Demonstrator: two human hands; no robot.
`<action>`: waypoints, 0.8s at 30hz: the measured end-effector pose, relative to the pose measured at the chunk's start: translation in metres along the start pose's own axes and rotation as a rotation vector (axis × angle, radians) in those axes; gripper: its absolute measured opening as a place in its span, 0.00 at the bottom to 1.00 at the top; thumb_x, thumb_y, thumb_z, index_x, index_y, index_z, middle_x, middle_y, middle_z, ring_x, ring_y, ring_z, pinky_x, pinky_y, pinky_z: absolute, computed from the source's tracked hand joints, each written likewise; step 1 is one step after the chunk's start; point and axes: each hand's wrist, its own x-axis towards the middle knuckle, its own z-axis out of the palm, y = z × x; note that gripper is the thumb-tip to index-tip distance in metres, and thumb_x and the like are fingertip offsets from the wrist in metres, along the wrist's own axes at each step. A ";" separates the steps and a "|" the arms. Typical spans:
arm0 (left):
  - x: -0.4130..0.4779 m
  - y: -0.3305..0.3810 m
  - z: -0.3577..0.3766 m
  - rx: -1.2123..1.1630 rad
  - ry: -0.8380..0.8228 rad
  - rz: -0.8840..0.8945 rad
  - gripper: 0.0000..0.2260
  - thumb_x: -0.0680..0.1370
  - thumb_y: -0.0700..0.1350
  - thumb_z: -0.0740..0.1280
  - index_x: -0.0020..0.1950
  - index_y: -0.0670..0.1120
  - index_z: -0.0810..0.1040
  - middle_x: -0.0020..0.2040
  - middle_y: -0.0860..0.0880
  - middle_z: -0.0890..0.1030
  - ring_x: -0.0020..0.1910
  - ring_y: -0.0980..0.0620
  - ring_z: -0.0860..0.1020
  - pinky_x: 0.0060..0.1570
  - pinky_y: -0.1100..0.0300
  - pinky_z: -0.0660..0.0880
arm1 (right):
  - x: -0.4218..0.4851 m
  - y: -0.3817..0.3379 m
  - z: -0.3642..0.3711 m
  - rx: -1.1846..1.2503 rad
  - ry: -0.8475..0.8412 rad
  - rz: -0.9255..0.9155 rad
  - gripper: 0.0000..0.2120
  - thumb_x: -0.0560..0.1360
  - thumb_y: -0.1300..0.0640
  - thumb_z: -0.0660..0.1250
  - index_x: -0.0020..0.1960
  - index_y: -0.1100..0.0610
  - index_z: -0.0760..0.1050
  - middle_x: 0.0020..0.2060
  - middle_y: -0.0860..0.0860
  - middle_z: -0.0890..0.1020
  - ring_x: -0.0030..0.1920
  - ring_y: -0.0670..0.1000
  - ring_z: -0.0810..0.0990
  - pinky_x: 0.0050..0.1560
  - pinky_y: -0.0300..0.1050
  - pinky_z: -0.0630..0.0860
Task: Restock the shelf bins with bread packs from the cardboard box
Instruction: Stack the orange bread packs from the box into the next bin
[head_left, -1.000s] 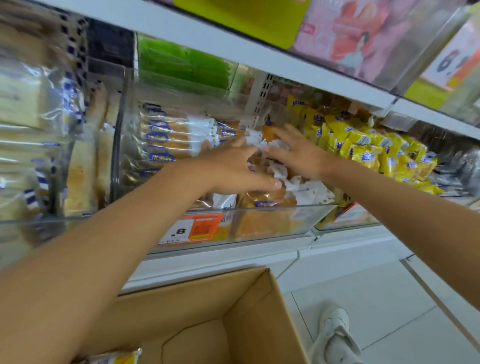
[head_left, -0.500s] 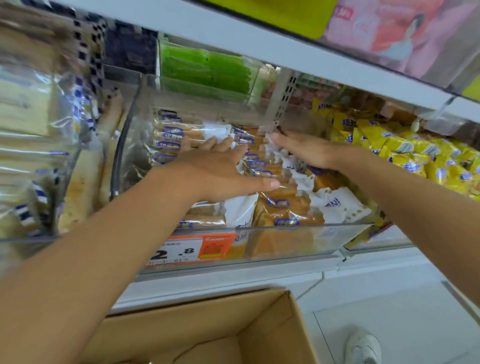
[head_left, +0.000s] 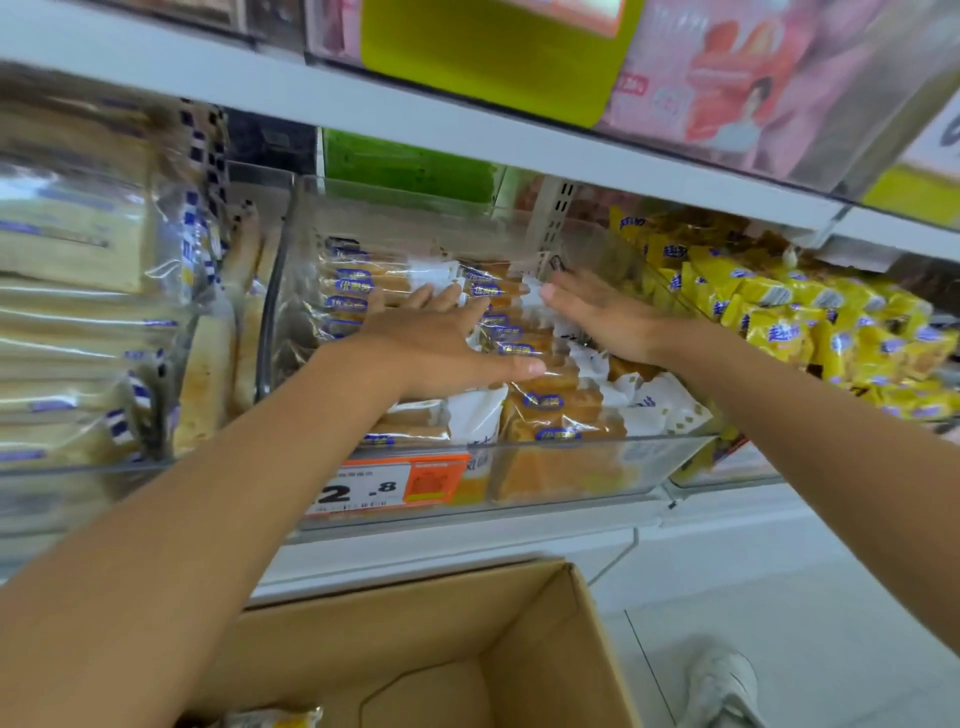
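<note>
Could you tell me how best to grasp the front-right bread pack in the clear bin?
Probably from above, over the front wall of the clear bin: pinch the front-right bread pack across its middle, as it lies flat, lengthwise along that wall.

Cardboard box (head_left: 519, 649) and the bread pack (head_left: 275, 718) inside half off the bottom edge; leftmost packs (head_left: 67, 332) blurry.

Both bare arms reach forward and up, the left forearm (head_left: 208, 519) coming in long from the lower left and the right forearm (head_left: 810, 415) from the right edge, so that they converge. The left hand (head_left: 436, 343) lies palm down, its fingers (head_left: 448, 299) straight and slightly spread, thumb (head_left: 514, 370) stretched out to the right. Just beside it, across a narrow gap, the right hand (head_left: 608, 322) is flat too, fingers together, pointing left, gripping nothing.
</note>
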 end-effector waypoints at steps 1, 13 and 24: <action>0.001 0.000 0.000 -0.002 0.011 -0.001 0.47 0.66 0.80 0.48 0.80 0.59 0.43 0.80 0.53 0.40 0.79 0.51 0.39 0.74 0.39 0.35 | -0.003 -0.002 0.006 -0.051 -0.007 -0.017 0.39 0.73 0.25 0.41 0.78 0.41 0.44 0.79 0.45 0.44 0.78 0.49 0.40 0.76 0.59 0.41; -0.094 0.017 -0.009 -0.206 0.531 -0.101 0.10 0.77 0.55 0.66 0.53 0.51 0.77 0.51 0.49 0.82 0.52 0.47 0.79 0.53 0.51 0.76 | -0.097 -0.051 0.030 0.118 0.471 -0.318 0.14 0.77 0.48 0.66 0.58 0.54 0.77 0.52 0.53 0.78 0.52 0.50 0.75 0.54 0.46 0.71; -0.228 -0.011 0.165 -0.360 0.018 -0.515 0.10 0.77 0.47 0.65 0.49 0.42 0.82 0.48 0.45 0.84 0.46 0.47 0.81 0.50 0.49 0.80 | -0.228 -0.052 0.242 0.349 -0.203 -0.169 0.07 0.77 0.55 0.66 0.54 0.52 0.78 0.46 0.47 0.81 0.48 0.47 0.78 0.48 0.41 0.74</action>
